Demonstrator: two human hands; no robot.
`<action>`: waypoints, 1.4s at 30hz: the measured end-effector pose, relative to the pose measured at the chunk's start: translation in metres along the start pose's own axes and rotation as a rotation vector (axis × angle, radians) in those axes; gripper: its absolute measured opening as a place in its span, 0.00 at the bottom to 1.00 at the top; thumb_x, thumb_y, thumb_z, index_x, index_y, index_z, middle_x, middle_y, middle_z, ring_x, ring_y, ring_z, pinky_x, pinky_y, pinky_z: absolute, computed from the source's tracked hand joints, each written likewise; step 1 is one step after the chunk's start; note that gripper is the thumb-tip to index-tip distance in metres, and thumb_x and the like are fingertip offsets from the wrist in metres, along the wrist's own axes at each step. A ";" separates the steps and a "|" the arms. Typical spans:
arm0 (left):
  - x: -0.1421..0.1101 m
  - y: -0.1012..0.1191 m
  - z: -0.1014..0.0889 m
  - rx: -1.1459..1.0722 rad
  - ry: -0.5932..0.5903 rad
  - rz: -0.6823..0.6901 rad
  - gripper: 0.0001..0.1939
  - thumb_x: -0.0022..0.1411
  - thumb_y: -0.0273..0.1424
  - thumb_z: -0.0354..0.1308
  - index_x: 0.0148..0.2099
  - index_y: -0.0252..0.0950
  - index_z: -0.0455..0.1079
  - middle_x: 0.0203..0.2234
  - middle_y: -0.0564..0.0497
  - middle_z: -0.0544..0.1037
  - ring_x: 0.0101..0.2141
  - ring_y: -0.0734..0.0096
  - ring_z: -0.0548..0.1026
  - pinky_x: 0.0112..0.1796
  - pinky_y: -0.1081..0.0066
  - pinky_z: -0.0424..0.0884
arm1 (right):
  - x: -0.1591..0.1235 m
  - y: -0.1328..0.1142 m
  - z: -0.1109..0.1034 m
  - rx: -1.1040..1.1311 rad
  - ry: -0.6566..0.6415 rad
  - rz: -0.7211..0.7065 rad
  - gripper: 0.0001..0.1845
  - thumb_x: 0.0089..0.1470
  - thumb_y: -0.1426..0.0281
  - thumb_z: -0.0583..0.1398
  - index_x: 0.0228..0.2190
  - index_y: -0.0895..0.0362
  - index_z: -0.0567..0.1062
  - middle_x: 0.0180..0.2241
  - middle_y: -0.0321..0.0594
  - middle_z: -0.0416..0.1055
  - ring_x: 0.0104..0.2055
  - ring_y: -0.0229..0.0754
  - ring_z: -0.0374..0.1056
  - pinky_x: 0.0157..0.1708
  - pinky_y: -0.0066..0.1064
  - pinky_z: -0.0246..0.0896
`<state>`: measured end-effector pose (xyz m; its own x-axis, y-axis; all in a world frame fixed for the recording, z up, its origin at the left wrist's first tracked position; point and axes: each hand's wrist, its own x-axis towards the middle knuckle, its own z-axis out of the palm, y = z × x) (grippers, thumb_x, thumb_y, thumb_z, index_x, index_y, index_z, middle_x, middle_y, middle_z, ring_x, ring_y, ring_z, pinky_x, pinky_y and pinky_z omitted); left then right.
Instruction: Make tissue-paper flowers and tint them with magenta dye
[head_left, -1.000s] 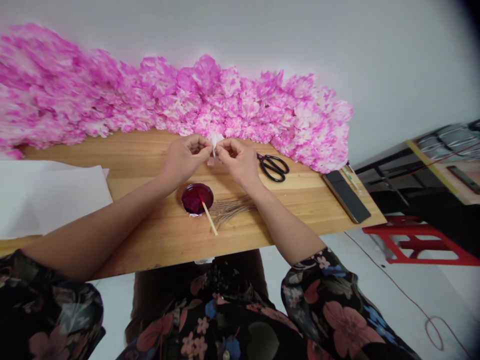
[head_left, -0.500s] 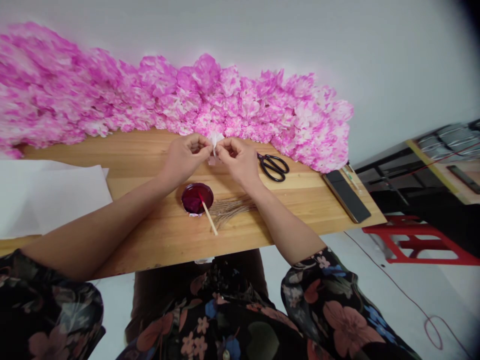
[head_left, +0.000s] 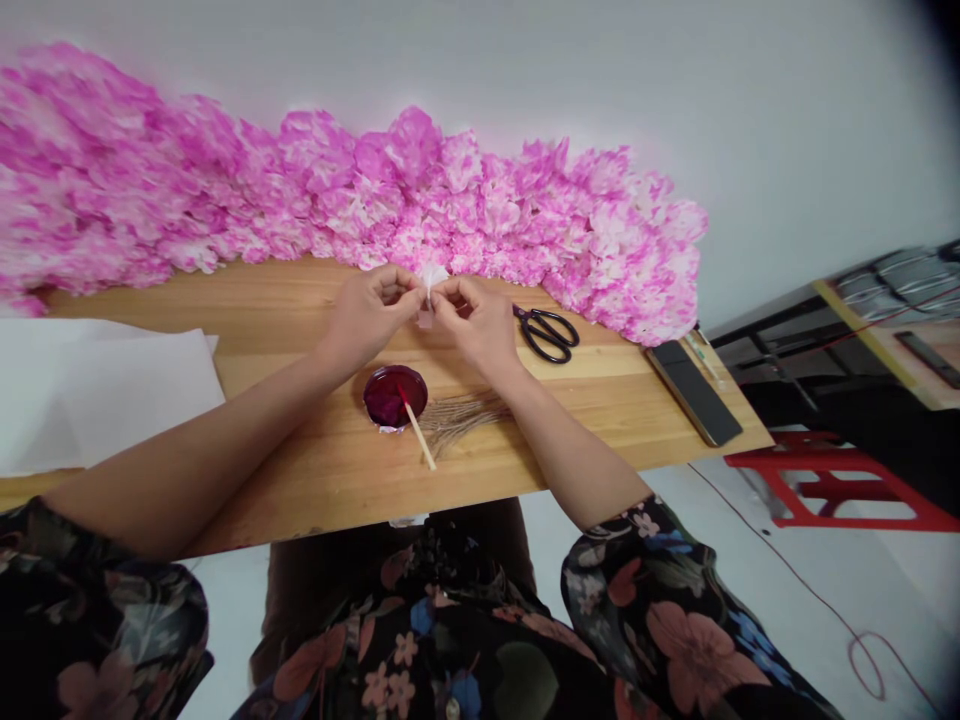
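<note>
A small gathered piece of white tissue paper is pinched between my two hands, its top fanned out and a short end hanging below. My left hand closes thumb and fingertips on its left side. From the other side my right hand grips it the same way, fingertips close to the left ones. Nearer me stands a round dish of dark red-purple dye, with a wooden stick leaning in it. Beside the dish lies a bundle of thin brown strings, partly behind my right forearm.
Pink-and-white paper flowers are heaped along the wall. White paper sheets lie at the left. Black-handled scissors rest right of my hands, and a dark phone near the table's right end. A red stool stands on the floor.
Both hands stay in nearly the same place. The top of the white paper looks slightly more fanned out between the fingertips.
</note>
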<state>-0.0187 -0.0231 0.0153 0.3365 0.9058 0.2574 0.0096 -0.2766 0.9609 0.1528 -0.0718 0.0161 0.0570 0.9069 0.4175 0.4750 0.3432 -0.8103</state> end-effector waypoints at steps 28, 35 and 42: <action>0.006 -0.002 -0.003 -0.166 0.115 -0.021 0.11 0.72 0.23 0.65 0.35 0.38 0.72 0.29 0.53 0.84 0.27 0.72 0.79 0.35 0.72 0.75 | 0.013 0.023 -0.005 0.471 0.025 0.233 0.27 0.58 0.41 0.72 0.35 0.51 0.77 0.32 0.33 0.78 0.34 0.35 0.73 0.33 0.28 0.71; 0.002 0.006 -0.002 -0.116 0.030 -0.019 0.10 0.75 0.28 0.64 0.38 0.40 0.71 0.27 0.52 0.84 0.29 0.70 0.81 0.36 0.71 0.76 | 0.011 0.020 -0.003 0.326 0.016 0.095 0.19 0.63 0.49 0.69 0.35 0.52 0.77 0.32 0.33 0.77 0.33 0.36 0.71 0.34 0.31 0.69; 0.002 0.004 0.000 -0.023 0.034 -0.045 0.10 0.69 0.30 0.71 0.36 0.41 0.74 0.27 0.53 0.82 0.32 0.67 0.83 0.38 0.70 0.80 | 0.006 0.011 0.000 0.149 0.013 0.066 0.11 0.67 0.59 0.65 0.37 0.52 0.79 0.36 0.35 0.81 0.38 0.37 0.75 0.43 0.33 0.72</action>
<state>-0.0178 -0.0227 0.0192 0.3045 0.9274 0.2173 0.0017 -0.2286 0.9735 0.1584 -0.0624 0.0094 0.0957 0.9256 0.3662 0.3342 0.3166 -0.8877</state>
